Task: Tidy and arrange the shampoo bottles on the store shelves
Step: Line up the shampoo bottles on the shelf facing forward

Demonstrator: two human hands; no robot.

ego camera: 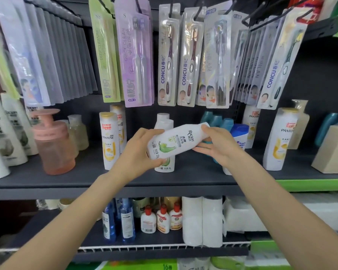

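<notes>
Status: the task is in progress, with one bottle off the shelf and in hand.

The white shampoo bottle point(177, 140) with the green leaf label is held in the air in front of the middle shelf point(105, 184), tilted nearly on its side, cap end up and to the right. The left hand point(140, 151) grips the base end, fingers and thumb curled round it. The right hand point(216, 145) holds the cap end, thumb on top and fingers underneath. Both grips are clamped on this one bottle.

Directly behind and below the held bottle, a matching white bottle point(164, 165) stands upright on the shelf, with more white caps visible behind it. In my judgement the held bottle belongs in this row, most likely at its front.

Items that appear in order:
- Two yellow-label white bottles point(108, 141) stand upright, one behind the other, left of the hands.
- A pink pump bottle point(54, 142) stands upright further left.
- A tall yellow-label bottle point(280, 139) stands upright at the right.

Items that may need attention:
- A blue-capped white bottle point(240, 137) stands just behind the right hand; its lower part is hidden, so its placement cannot be judged.
- The teal bottles point(217, 118) at the back are only partly visible.

Remaining work, as judged: set the held bottle upright with its label forward, then check the rows to the right.
</notes>
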